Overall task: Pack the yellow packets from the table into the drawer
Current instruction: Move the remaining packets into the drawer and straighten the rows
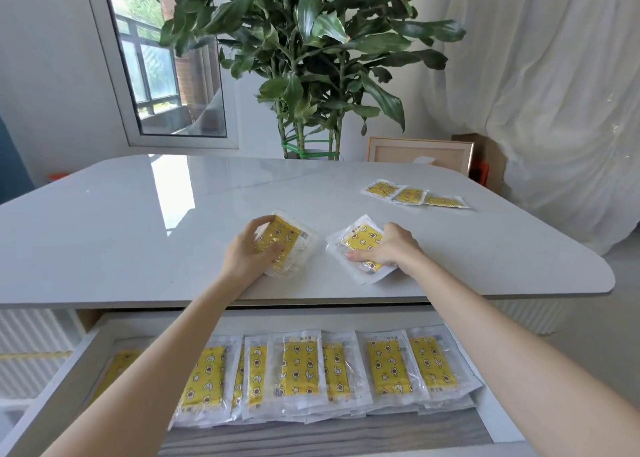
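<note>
Your left hand [252, 250] curls round one stack of yellow packets [289, 240]; your right hand [389, 248] grips a second stack [358, 241] beside it on the table [138, 231]. Judged light, floppy, slick film: pinch stacks across both long edges. Below, the drawer [69, 370] is part filled.

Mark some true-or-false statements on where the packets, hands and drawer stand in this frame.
1. The drawer is shut. False: it is pulled open.
2. The drawer holds no packets. False: a row of drawer packets lies in it.
3. The left hand grips the left packet; the right hand holds the right packet. True.
4. Three far packets lie untouched on the table. True.
</note>
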A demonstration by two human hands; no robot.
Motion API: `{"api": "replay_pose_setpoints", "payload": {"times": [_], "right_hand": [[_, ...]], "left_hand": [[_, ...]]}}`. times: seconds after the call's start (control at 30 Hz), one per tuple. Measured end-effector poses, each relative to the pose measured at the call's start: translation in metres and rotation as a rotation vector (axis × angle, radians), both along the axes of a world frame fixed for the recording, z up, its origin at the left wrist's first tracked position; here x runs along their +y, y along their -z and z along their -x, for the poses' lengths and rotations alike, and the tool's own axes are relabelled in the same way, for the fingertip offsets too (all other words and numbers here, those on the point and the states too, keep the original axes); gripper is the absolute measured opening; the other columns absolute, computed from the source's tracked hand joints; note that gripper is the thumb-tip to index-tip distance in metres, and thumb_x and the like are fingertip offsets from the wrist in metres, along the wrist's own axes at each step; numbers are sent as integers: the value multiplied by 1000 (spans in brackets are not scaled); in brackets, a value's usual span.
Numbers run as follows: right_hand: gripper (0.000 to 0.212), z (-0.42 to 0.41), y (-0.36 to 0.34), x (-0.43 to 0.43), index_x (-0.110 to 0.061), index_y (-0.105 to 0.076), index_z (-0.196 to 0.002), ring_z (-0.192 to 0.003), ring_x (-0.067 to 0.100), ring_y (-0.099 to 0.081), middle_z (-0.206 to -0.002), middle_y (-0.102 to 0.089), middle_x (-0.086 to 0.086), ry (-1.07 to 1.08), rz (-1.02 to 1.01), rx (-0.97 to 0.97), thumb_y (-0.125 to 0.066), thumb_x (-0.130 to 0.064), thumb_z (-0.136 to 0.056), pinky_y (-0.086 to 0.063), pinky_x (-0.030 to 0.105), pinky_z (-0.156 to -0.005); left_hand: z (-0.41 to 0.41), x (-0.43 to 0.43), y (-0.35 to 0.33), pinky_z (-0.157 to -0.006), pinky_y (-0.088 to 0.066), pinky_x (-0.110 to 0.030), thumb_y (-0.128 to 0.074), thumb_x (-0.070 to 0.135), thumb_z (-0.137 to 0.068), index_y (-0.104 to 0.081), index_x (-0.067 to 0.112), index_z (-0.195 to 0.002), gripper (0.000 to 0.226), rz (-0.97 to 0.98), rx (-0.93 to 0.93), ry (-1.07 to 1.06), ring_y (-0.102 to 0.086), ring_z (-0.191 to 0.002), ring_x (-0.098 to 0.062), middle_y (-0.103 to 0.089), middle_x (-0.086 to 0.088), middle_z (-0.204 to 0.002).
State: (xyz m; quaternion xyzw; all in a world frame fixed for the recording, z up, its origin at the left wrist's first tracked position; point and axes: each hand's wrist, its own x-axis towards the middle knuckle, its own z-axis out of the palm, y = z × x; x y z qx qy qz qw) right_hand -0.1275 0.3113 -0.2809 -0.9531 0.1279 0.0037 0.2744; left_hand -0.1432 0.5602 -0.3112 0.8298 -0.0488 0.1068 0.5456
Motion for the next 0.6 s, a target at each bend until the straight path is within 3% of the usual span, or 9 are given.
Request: {"api": "replay_pose_setpoints", "payload": {"times": [0.1, 0.17, 0.33, 0.37, 0.47, 0.6], "right_hand": [[76, 14, 2, 0, -12, -53, -108, -99, 21, -58, -105, -61, 2, -39, -172, -45, -86, -56, -55, -48, 33, -80], [71, 26, 3, 0, -12, -58, -105, -97, 19, -63, -101, -66, 1, -90, -292, -68, -87, -52, -53, -53, 34, -84], [24, 72, -9, -5, -17, -68, -85, -68, 6, -65, -79, -70, -5, -306, -530, 34, -80, -34, -75, -46, 12, -55], [23, 80, -10, -6, -16, -68, -86, -65, 6, -64, -78, -70, -4, -342, -527, 72, -78, -34, -77, -45, 12, -54], [33, 101, -9, -9, -8, -65, -96, -69, 11, -64, -83, -69, 3, -401, -546, 212, -74, -34, -79, -47, 16, -57], [40, 122, -1, -12, -5, -62, -99, -67, 10, -64, -81, -68, 3, -467, -577, 459, -73, -35, -74, -52, 18, -56]], "left_hand": [[19, -2, -6, -55, -52, -18, -64, 11, -87, -45, 32, -132, 53, 124, 25, 46, -67, -61, -5, -68, -1, -83], [33, -2, -11, -51, -51, -15, -64, 8, -87, -41, 33, -134, 58, 214, 52, 81, -67, -57, -2, -67, -3, -81], [68, 5, -18, -77, -57, -33, -63, 12, -88, -36, 38, -139, 63, 275, 132, 147, -69, -81, -20, -68, -13, -103], [77, 6, -20, -77, -57, -33, -62, 12, -88, -36, 37, -139, 62, 268, 142, 167, -69, -81, -20, -68, -13, -100], [103, 12, -25, -57, -55, -19, -59, 10, -90, -46, 32, -133, 49, 242, 174, 234, -68, -66, -8, -65, -9, -85], [123, 25, -25, -63, -59, -26, -59, 13, -89, -66, 27, -113, 28, 217, 310, 341, -70, -76, -17, -65, -13, -101]]}}
